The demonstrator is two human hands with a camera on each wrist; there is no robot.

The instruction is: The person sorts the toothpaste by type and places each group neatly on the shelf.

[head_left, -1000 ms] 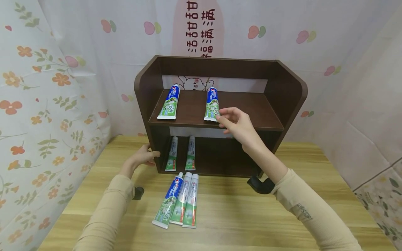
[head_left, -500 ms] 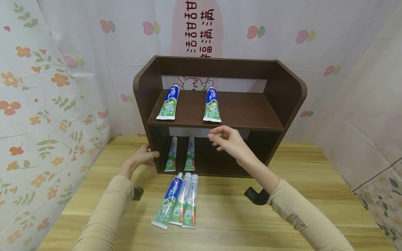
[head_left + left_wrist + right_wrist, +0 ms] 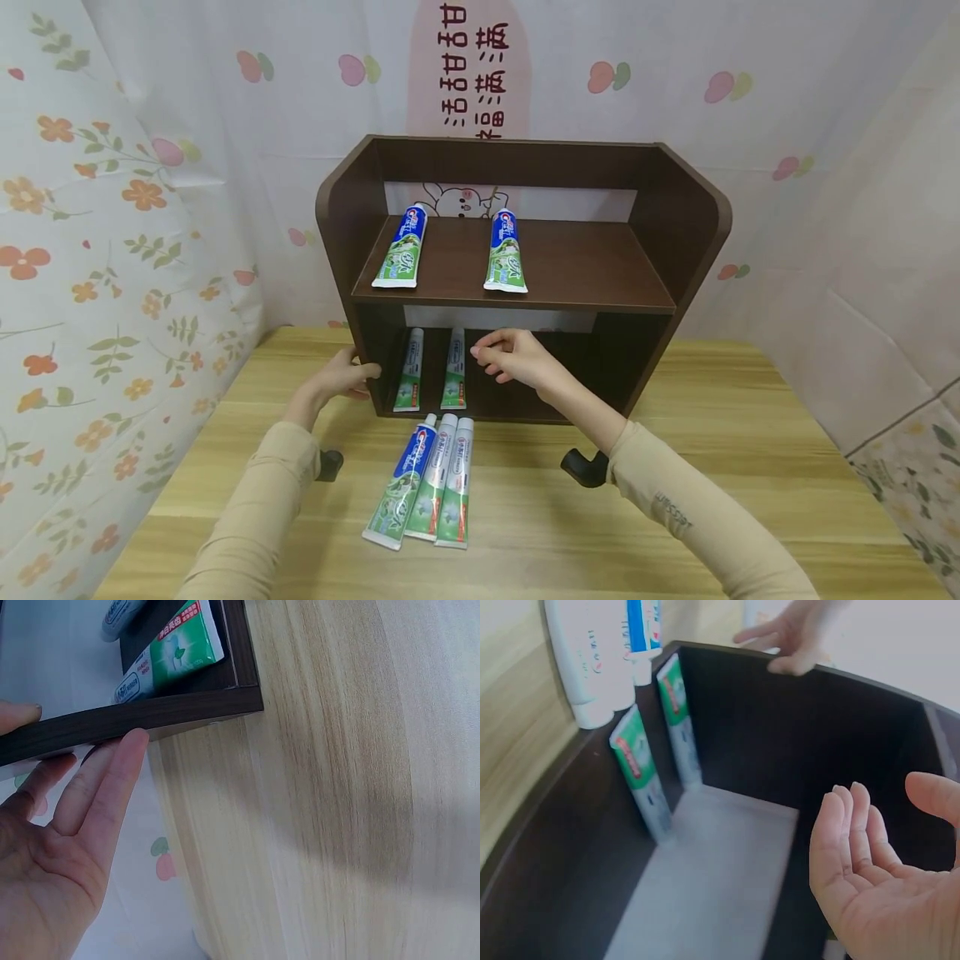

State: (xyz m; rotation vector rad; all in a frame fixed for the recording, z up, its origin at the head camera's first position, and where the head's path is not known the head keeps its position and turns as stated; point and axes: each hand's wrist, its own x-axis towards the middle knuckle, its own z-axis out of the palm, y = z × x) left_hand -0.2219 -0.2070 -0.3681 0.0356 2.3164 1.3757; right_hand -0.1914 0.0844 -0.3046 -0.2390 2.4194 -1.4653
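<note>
A dark brown two-level shelf stands on a wooden table. Two toothpaste tubes lie on its upper board. Two more tubes lie in the lower compartment, also visible in the right wrist view. Three tubes lie side by side on the table in front. My left hand rests against the shelf's left side panel, fingers straight on its outer face. My right hand hovers empty before the lower compartment, fingers relaxed.
Floral cloth hangs along the left wall and patterned cloth covers the back wall. The right part of the upper board and the right part of the lower compartment hold nothing. Black wrist mounts sit on both forearms.
My right hand has come down from the right tube on the upper board to the front of the lower compartment, drifting left. The left hand has stayed on the side panel.
</note>
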